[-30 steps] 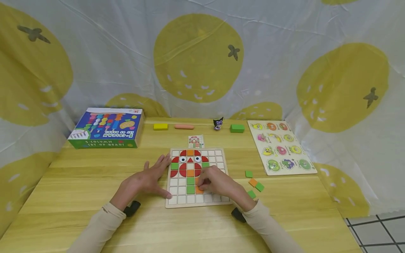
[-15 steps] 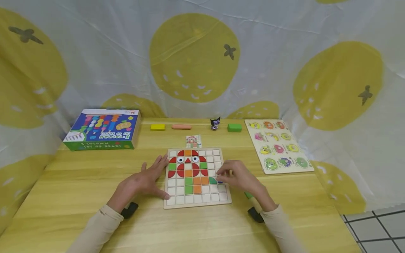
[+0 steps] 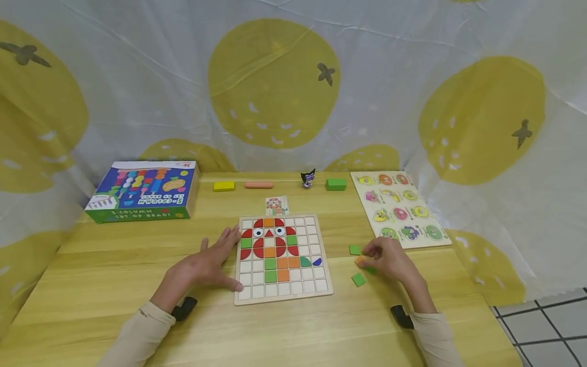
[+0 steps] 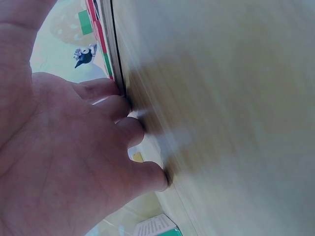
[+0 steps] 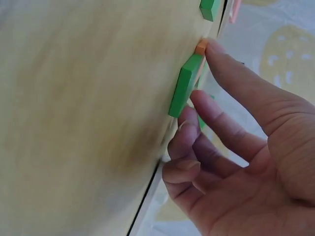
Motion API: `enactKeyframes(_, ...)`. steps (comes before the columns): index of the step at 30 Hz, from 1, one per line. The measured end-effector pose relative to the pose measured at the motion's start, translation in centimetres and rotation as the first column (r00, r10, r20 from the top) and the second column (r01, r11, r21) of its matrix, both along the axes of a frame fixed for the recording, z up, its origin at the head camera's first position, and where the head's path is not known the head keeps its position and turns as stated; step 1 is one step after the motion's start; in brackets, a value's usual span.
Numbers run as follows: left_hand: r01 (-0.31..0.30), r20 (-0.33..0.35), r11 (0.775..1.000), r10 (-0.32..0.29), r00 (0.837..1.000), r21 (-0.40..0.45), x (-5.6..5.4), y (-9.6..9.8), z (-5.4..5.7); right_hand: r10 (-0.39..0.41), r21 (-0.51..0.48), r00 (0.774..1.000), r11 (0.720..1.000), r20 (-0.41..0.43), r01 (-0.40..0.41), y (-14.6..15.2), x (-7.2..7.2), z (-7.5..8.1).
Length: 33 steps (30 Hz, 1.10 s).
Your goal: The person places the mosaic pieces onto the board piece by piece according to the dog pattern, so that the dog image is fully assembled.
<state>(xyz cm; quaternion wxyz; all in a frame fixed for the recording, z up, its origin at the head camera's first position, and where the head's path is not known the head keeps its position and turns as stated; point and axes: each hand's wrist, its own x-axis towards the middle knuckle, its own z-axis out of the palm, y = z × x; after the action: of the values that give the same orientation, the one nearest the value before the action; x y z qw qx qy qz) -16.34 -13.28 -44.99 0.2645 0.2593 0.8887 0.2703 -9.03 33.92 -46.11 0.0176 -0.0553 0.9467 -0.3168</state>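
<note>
My left hand [image 3: 206,266] lies with fingers spread along the left side of a wooden grid board [image 3: 297,288], fingertips and thumb at its edge. Red, orange and green pieces form a pattern with two eyes on the board; a blue curved piece [image 3: 317,262] sits near its right edge. My right hand [image 3: 391,258] is over loose tiles right of the board. Its thumb touches an orange square tile [image 5: 201,47], with the index fingertip close to the tile's other end. A green square tile [image 5: 185,84] lies against the orange one, partly hidden by the hand in the head view.
Other green tiles [image 3: 358,279] lie nearby. A pattern card [image 3: 277,205] is behind the board. A bead-set box [image 3: 142,191] stands at left, a fruit puzzle board [image 3: 399,209] at right. A yellow block [image 3: 224,186], pink stick [image 3: 259,185], figurine [image 3: 308,179] and green block [image 3: 336,184] line the back.
My right hand has moved right from the board to the loose tiles. The row it worked on now shows more orange, a green and a blue piece. The left hand stays at the board's edge.
</note>
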Motion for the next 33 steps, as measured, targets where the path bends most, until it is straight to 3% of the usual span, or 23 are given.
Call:
enactKeyframes(14,-0.006,-0.005,1.0,0.006,1.0,-0.015,0.1,0.1,0.3,0.099,-0.011,0.992,0.995,0.074,-0.098,-0.5,-0.5,0.8)
enactKeyframes(20,-0.007,-0.001,1.0,0.007,1.0,-0.023,0.1,0.1,0.4,0.142,-0.016,0.99,0.99,0.025,-0.142,-1.1,-0.8,1.7)
enactKeyframes(26,-0.017,0.001,1.0,0.017,1.0,-0.023,0.3,0.0,0.6,0.272,-0.104,0.962,0.957,0.001,-0.27,-5.0,-1.7,2.9)
enactKeyframes(33,-0.015,-0.006,1.0,0.015,1.0,-0.025,0.3,0.1,0.5,0.399,-0.193,0.916,0.902,0.027,-0.387,-11.2,-2.6,1.8)
